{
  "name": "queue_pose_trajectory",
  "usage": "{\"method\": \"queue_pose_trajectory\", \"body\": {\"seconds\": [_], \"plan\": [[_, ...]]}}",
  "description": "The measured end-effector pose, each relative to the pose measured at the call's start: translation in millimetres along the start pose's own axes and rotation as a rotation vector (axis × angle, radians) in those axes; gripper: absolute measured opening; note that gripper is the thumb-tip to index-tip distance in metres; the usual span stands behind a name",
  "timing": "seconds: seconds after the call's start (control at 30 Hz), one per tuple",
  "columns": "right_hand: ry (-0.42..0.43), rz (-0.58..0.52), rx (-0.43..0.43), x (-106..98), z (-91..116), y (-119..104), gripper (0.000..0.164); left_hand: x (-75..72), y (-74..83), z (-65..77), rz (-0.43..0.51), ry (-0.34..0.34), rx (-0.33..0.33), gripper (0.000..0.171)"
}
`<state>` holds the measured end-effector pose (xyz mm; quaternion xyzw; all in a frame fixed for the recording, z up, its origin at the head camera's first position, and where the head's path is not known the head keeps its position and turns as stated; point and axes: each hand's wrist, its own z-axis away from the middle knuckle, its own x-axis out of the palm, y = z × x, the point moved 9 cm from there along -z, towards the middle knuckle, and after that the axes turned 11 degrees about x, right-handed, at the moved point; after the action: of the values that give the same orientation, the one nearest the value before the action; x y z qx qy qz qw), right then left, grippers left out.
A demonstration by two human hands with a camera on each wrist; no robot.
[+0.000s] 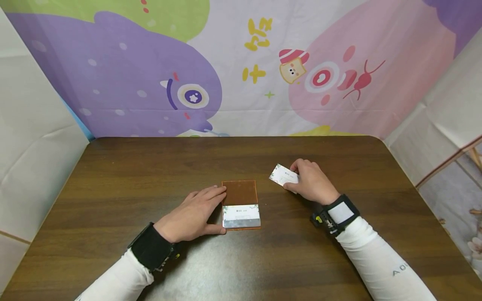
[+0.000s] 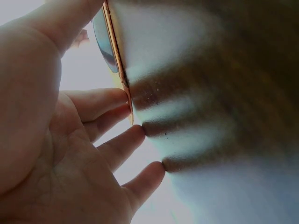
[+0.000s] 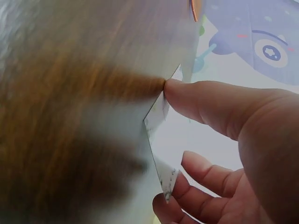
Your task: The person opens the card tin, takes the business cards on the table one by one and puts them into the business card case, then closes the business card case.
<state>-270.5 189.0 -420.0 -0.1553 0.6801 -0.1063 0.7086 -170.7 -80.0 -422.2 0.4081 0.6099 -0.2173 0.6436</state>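
Observation:
A brown leather card holder (image 1: 239, 192) lies on the table in the head view, with a white business card (image 1: 241, 212) under a clear strip in its lower half. My left hand (image 1: 193, 215) rests at the holder's left side, fingers extended. In the left wrist view, its fingertips meet the holder's edge (image 2: 122, 77) and the tabletop. Right of the holder, my right hand (image 1: 314, 182) pinches another white business card (image 1: 282, 173) with a leaf print. The right wrist view shows the thumb on one edge of this card (image 3: 163, 165) and fingers at the opposite edge.
The dark wooden table (image 1: 132, 200) reaches back to a cartoon-printed cloth (image 1: 241, 104). White cloth panels (image 1: 37, 108) stand at both sides. Each wrist wears a black band (image 1: 152, 247).

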Motion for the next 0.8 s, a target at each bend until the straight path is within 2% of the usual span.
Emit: {"method": "queue_pose_trajectory", "body": {"seconds": [0.23, 0.43, 0.8], "plan": [[-0.050, -0.046, 0.027, 1.1, 2.6, 0.0, 0.038, 0.9, -0.4, 0.0, -0.001, 0.009, 0.002, 0.094], [-0.071, -0.088, -0.009, -0.9, 3.4, -4.5, 0.022, 1.2, -1.3, -0.2, 0.006, 0.008, 0.000, 0.094], [-0.060, -0.117, -0.053, -7.7, 6.4, -15.4, 0.017, -0.1, -1.7, -0.4, 0.014, 0.002, 0.001, 0.094]]}}
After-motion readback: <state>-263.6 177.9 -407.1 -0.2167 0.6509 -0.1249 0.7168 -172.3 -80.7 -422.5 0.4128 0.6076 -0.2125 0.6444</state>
